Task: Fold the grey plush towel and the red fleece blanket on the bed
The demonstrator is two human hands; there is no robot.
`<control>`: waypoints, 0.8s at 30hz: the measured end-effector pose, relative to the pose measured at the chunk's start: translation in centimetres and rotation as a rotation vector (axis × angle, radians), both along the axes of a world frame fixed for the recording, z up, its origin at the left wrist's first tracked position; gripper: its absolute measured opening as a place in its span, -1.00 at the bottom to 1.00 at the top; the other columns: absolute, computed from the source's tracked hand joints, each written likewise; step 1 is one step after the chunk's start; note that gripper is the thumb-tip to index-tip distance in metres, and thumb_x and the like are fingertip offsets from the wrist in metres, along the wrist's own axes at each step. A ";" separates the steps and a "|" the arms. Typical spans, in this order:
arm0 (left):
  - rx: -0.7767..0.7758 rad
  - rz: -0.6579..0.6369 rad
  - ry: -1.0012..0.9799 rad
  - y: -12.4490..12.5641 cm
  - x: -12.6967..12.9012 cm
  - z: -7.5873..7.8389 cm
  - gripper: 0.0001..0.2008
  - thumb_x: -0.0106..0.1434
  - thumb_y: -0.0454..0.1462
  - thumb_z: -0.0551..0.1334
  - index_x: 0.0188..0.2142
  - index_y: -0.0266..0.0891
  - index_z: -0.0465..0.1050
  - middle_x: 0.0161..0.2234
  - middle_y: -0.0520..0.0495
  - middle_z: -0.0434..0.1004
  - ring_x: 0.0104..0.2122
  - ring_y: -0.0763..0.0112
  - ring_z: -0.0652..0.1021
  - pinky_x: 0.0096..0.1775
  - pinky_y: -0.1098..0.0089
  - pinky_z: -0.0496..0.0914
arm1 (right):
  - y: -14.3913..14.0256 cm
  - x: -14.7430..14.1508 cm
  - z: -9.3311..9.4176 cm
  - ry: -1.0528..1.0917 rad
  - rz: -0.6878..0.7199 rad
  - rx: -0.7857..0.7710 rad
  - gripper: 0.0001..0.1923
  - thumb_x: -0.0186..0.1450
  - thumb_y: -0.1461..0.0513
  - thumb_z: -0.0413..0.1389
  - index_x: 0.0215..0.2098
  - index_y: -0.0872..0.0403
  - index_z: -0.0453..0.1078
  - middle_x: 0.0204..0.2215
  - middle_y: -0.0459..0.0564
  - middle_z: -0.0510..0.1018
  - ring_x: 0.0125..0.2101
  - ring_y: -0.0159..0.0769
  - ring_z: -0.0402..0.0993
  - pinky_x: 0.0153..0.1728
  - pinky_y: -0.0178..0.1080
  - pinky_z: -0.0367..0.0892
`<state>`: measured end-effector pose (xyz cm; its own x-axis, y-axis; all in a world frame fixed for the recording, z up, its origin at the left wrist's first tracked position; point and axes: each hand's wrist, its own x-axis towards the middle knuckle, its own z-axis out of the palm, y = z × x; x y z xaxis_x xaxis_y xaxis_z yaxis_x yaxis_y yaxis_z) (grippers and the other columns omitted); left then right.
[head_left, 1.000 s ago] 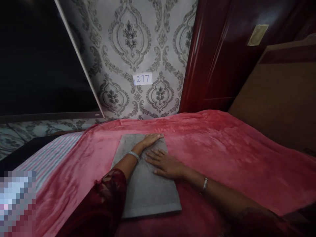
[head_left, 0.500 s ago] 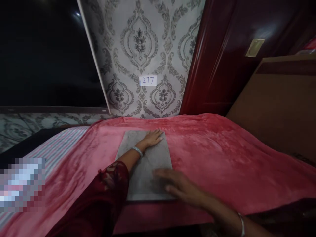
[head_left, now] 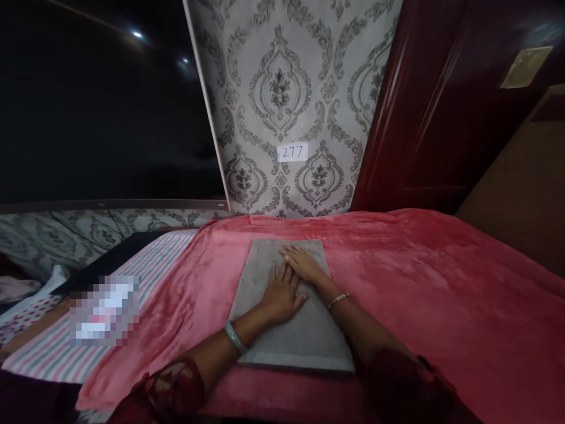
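Observation:
A grey towel (head_left: 265, 338), flat and four-sided with a paler band along its near edge, lies on a pink plush blanket (head_left: 410, 300). My left hand (head_left: 282, 299) rests on the middle of the towel, palm down, fingers stretched out. Just beyond it, my right hand (head_left: 302, 262) lies flat near the towel's far edge, fingers extended to the left. The left fingertips come close to the right hand; whether they touch I cannot tell. Neither hand grips anything.
Striped cloth (head_left: 163, 253) spreads out on the left, with a blurred-out object (head_left: 105, 311) on it. A large dark screen (head_left: 101, 118) stands behind. Patterned wallpaper bears a paper label (head_left: 292, 152) reading 277. A dark red door (head_left: 424, 135) and a brown panel (head_left: 525, 188) are at right.
My left hand has drawn back toward me from the towel's far edge to its middle. My right hand has moved forward from the near right side onto the far part. The view has shifted left.

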<state>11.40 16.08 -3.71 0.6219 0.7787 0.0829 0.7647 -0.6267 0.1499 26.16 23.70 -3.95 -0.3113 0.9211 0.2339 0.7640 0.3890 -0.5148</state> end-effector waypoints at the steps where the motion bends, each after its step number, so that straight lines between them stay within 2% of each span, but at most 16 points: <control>1: -0.015 0.008 0.003 -0.6 -0.2 0.0 -0.27 0.36 0.00 0.08 0.41 -0.27 -0.05 0.43 -0.35 -0.17 0.41 -0.06 -0.13 0.32 -0.23 -0.22 | -0.2 0.0 -0.2 -0.037 -0.006 -0.007 -0.48 0.47 0.14 -0.20 0.31 0.04 0.28 0.35 0.04 0.19 0.37 -0.10 -0.02 0.34 0.12 -0.14; 4: -0.092 -0.026 0.026 -2.9 -1.2 0.5 -0.25 0.36 0.04 0.07 0.41 -0.23 -0.05 0.44 -0.34 -0.27 0.40 -0.12 -0.24 0.29 -0.31 -0.27 | -0.6 0.1 -0.5 -0.146 -0.011 -0.011 -0.46 0.50 0.10 -0.27 0.36 -0.01 0.18 0.39 -0.01 0.10 0.39 -0.13 -0.09 0.35 0.08 -0.17; 7: -0.179 -0.086 0.044 -5.9 -3.0 0.9 -0.30 0.36 0.06 0.07 0.40 -0.08 -0.01 0.44 -0.27 -0.29 0.39 -0.15 -0.27 0.26 -0.37 -0.27 | -0.6 0.1 -0.4 -0.199 0.002 -0.007 -0.45 0.50 0.07 -0.25 0.38 -0.02 0.14 0.41 -0.01 0.06 0.40 -0.12 -0.12 0.34 0.07 -0.17; 9: -0.208 -0.099 0.039 -8.1 -4.4 0.6 -0.28 0.34 0.03 0.12 0.41 -0.02 -0.05 0.44 -0.24 -0.32 0.39 -0.13 -0.25 0.26 -0.36 -0.27 | -0.7 0.0 -0.5 -0.215 -0.003 -0.010 -0.45 0.49 0.05 -0.24 0.39 -0.04 0.12 0.41 -0.01 0.04 0.40 -0.10 -0.13 0.34 0.08 -0.16; 11: -0.214 -0.107 0.022 -9.9 -5.7 -0.2 -0.18 0.28 0.00 0.22 0.42 -0.01 -0.10 0.44 -0.23 -0.36 0.39 -0.13 -0.25 0.27 -0.35 -0.25 | -0.7 -0.1 -0.7 -0.225 -0.008 -0.008 -0.44 0.49 0.04 -0.23 0.40 -0.05 0.11 0.41 -0.01 0.03 0.40 -0.09 -0.13 0.34 0.08 -0.16; 13: -0.229 -0.143 -0.001 -10.8 -6.9 -0.7 -0.11 0.20 -0.01 0.31 0.41 -0.03 -0.07 0.43 -0.25 -0.28 0.39 -0.16 -0.16 0.29 -0.33 -0.17 | -0.6 0.0 -0.7 -0.232 -0.003 0.002 -0.44 0.49 0.03 -0.21 0.40 -0.03 0.11 0.41 0.01 0.04 0.40 -0.08 -0.12 0.34 0.09 -0.15; 14: -0.239 -0.164 -0.023 -10.9 -7.4 -0.5 -0.16 0.21 -0.02 0.31 0.39 -0.03 0.02 0.43 -0.25 -0.17 0.39 -0.15 -0.06 0.29 -0.29 -0.08 | -0.5 0.1 -0.6 -0.232 0.001 0.007 -0.44 0.49 0.04 -0.19 0.39 -0.02 0.13 0.40 0.02 0.07 0.39 -0.08 -0.09 0.33 0.09 -0.13; 15: -0.241 -0.175 -0.059 -10.6 -7.7 0.0 -0.29 0.25 -0.04 0.26 0.35 -0.03 0.14 0.40 -0.24 -0.01 0.37 -0.10 0.06 0.29 -0.23 0.03 | -0.2 0.0 -0.4 -0.231 0.003 0.010 -0.45 0.49 0.05 -0.19 0.37 -0.01 0.16 0.39 0.04 0.11 0.38 -0.08 -0.05 0.33 0.09 -0.10; 17: -0.192 -0.134 -0.159 -9.1 -8.1 1.9 -0.55 0.39 -0.12 0.07 0.23 -0.06 0.35 0.29 -0.19 0.29 0.28 0.05 0.31 0.25 -0.07 0.22 | 0.6 -0.2 0.4 -0.226 0.006 0.019 -0.48 0.49 0.10 -0.19 0.34 0.02 0.22 0.35 0.06 0.21 0.34 -0.11 0.07 0.31 0.05 -0.02; 18: -0.142 -0.076 -0.204 -7.9 -8.0 3.1 -0.57 0.43 -0.16 -0.02 0.19 -0.10 0.40 0.24 -0.19 0.38 0.24 0.12 0.38 0.24 0.00 0.27 | 1.2 -0.6 1.0 -0.223 0.010 0.028 -0.49 0.48 0.14 -0.19 0.33 0.02 0.24 0.34 0.07 0.23 0.33 -0.14 0.11 0.31 0.02 -0.01; 19: -0.079 -0.001 -0.230 -6.5 -7.8 4.4 -0.56 0.44 -0.18 -0.06 0.19 -0.15 0.39 0.22 -0.22 0.40 0.23 0.14 0.40 0.25 0.04 0.27 | 1.8 -1.2 1.7 -0.221 0.017 0.040 -0.50 0.48 0.17 -0.18 0.33 0.03 0.24 0.33 0.07 0.24 0.32 -0.16 0.12 0.31 -0.01 -0.01; 21: 0.004 0.142 -0.181 -3.6 -7.2 6.1 -0.49 0.40 -0.17 0.00 0.27 -0.30 0.27 0.29 -0.31 0.27 0.30 0.11 0.29 0.30 0.08 0.18 | 3.0 -2.8 2.8 -0.223 0.051 0.067 -0.49 0.46 0.22 -0.15 0.34 0.00 0.22 0.36 0.03 0.19 0.35 -0.19 0.06 0.33 -0.05 -0.05; 22: 0.016 0.206 -0.140 -2.1 -6.9 6.4 -0.44 0.39 -0.16 0.03 0.30 -0.38 0.21 0.33 -0.35 0.18 0.33 0.06 0.21 0.32 0.07 0.13 | 3.5 -3.8 3.2 -0.227 0.075 0.075 -0.49 0.45 0.23 -0.13 0.35 -0.02 0.21 0.37 0.00 0.15 0.36 -0.19 0.02 0.34 -0.05 -0.08; 24: 0.019 0.285 -0.095 0.1 -6.3 5.7 -0.35 0.35 -0.14 0.08 0.33 -0.49 0.13 0.37 -0.44 0.04 0.37 -0.06 0.08 0.33 -0.02 0.06 | 4.3 -5.7 3.4 -0.240 0.127 0.076 -0.49 0.44 0.24 -0.11 0.34 -0.07 0.22 0.38 -0.06 0.13 0.38 -0.18 -0.03 0.34 -0.03 -0.11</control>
